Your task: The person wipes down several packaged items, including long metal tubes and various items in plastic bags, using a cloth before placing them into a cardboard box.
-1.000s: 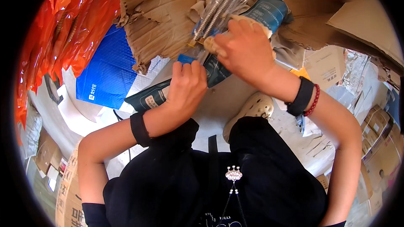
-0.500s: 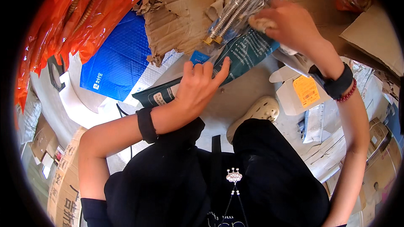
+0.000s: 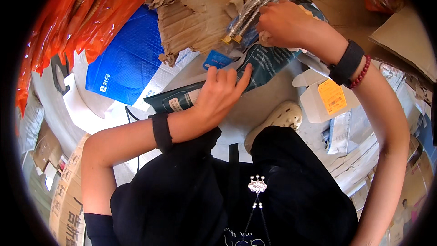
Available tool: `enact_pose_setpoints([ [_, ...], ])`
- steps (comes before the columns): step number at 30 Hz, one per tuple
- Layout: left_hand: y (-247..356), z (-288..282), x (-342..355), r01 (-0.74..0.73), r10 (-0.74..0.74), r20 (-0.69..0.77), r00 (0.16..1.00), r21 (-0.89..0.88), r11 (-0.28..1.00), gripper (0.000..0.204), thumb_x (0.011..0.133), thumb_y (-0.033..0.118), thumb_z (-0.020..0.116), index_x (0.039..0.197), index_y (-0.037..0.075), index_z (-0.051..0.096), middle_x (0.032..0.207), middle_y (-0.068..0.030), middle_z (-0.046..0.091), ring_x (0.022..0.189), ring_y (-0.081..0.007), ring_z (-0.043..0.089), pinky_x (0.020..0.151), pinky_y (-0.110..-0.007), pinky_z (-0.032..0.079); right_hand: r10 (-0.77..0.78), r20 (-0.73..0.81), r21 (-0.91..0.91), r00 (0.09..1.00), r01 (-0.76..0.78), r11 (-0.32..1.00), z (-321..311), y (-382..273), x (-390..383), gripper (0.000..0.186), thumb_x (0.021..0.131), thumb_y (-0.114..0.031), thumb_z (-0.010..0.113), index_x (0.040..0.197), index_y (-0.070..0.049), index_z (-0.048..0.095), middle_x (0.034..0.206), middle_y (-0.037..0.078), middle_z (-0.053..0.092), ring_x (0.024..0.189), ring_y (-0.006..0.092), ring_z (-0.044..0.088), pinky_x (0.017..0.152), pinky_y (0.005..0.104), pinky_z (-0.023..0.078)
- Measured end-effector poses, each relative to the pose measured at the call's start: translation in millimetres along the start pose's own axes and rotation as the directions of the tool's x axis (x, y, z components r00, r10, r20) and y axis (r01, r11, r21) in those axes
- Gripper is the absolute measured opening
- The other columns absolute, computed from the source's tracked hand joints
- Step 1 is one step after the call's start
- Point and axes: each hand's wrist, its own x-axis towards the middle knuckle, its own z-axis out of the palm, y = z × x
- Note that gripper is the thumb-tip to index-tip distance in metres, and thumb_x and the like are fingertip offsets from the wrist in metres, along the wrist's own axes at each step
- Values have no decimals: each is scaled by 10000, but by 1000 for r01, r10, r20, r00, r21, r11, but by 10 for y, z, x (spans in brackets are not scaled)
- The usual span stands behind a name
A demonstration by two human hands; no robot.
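A long dark green package (image 3: 266,66) with pale print lies slantwise in front of me. My left hand (image 3: 223,89) presses on its middle, index finger stretched along it and the others bent; the thumb is hidden. On the package's upper right part rests my right hand (image 3: 289,25), its fingers curled over a beige cloth (image 3: 267,39) that shows only in part beneath them. Beside the right hand are braided metal hoses (image 3: 255,13) with yellow end caps in clear plastic. A small blue packet (image 3: 216,59) sits just above the left fingers.
Torn brown cardboard (image 3: 195,18) lies beyond the package. Orange plastic bags (image 3: 82,23) and a blue padded envelope (image 3: 127,59) are at the left. To the right stands an opened white box (image 3: 321,95) with an orange label. A beige clog (image 3: 284,118) is on the floor near me.
My right hand has moved left across the package with the cloth, uncovering more of its upper right end. The left hand has stayed nearly in place.
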Motion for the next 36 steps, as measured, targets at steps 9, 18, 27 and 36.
enact_pose_setpoints([
  [9, -22, 17, -19, -35, 35, 14, 999, -26, 999, 628, 699, 62, 545, 1316, 39, 424, 724, -58, 417, 661, -190, 465, 699, -362, 368, 322, -57, -74, 945, -326, 943, -100, -15, -100, 144, 699, -219, 619, 794, -122, 666, 803, 95, 592, 818, 271, 599, 699, 382, 475],
  [18, -23, -21, -73, -51, 51, 10, 999, -25, 998, 620, 690, 57, 552, 1300, 32, 446, 717, -54, 412, 670, -181, 467, 681, -348, 348, 243, 348, 171, 905, -316, 933, -546, 57, -9, 275, 663, -234, 599, 902, -124, 680, 882, 134, 657, 851, 302, 629, 703, 390, 513],
  [27, -98, -94, -139, -84, 82, -43, 996, -57, 995, 601, 701, 60, 550, 1295, 45, 456, 731, -44, 419, 674, -163, 469, 659, -328, 332, 192, 600, 38, 777, -267, 963, -230, -61, 313, 410, 552, -251, 678, 930, -92, 672, 862, 138, 656, 831, 311, 629, 701, 389, 506],
  [36, -141, -30, -199, -51, 53, -66, 996, 36, 998, 588, 711, 39, 542, 1293, 66, 461, 734, -33, 422, 681, -153, 476, 712, -342, 356, 177, 242, 165, 954, -220, 961, -261, -33, 39, 293, 636, -237, 666, 870, -62, 653, 927, 105, 599, 858, 294, 594, 745, 398, 477],
])
